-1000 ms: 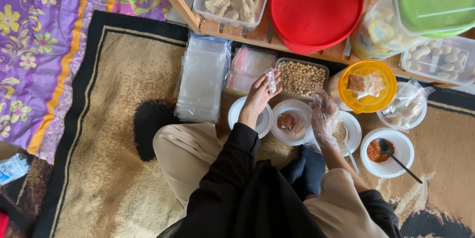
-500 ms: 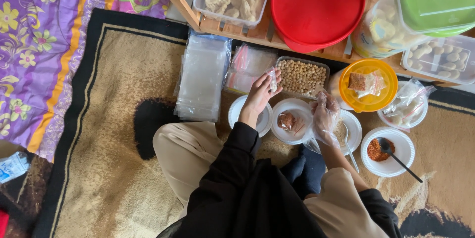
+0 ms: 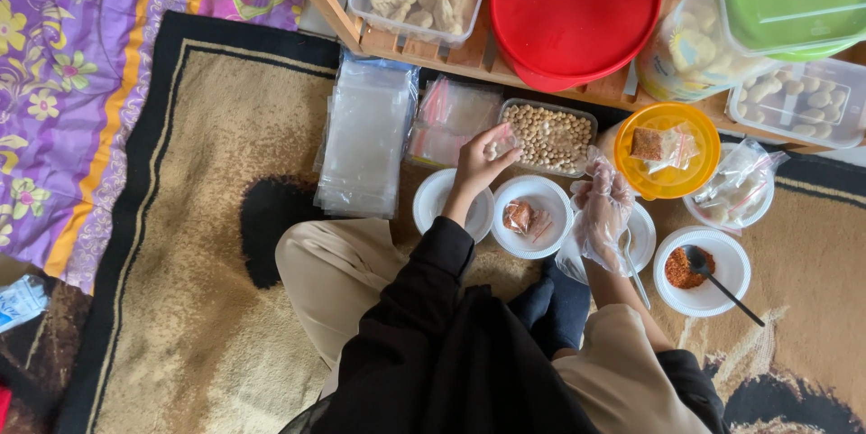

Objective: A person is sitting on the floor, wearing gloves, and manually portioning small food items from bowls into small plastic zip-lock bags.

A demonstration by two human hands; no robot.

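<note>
- My left hand is pinching a small clear zip bag beside the tray of peanuts; I judge it light, limp and slippery, best gripped at its mouth.
- My gloved right hand is hovering unclenched, fingers spread, over a white plate, holding nothing.

Head view, steeply downward, close

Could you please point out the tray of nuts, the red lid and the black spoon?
tray of nuts [image 3: 550, 136]: head view, on the nuts in its middle.
red lid [image 3: 575, 8]: head view, centre of its top.
black spoon [image 3: 699, 260]: head view, on its bowl.
</note>
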